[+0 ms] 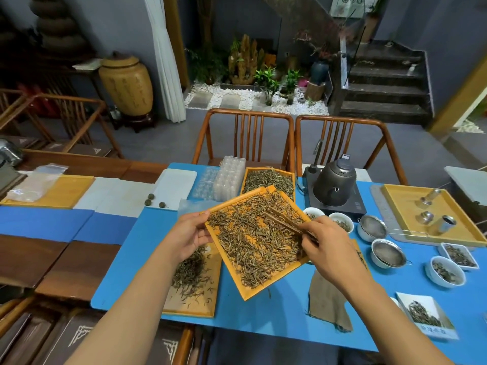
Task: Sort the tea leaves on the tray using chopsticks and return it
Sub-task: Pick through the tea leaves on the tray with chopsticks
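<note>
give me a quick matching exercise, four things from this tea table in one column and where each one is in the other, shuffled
Things:
1. chopsticks
2. orange tray
3. kettle
4. cloth

Places:
a. lying flat on the blue mat
b. in the right hand, tips over the leaves
c. on the dark base
d. held tilted, left hand on its edge

Pairs: 1-b, 2-d, 3-c, 4-a

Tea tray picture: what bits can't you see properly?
Head view:
- Chopsticks: rear ends hidden inside the right hand.
- Tray: left edge covered by the left hand.
- Second tray below: partly hidden by the lifted one.
- Card, bottom right: writing too small.
</note>
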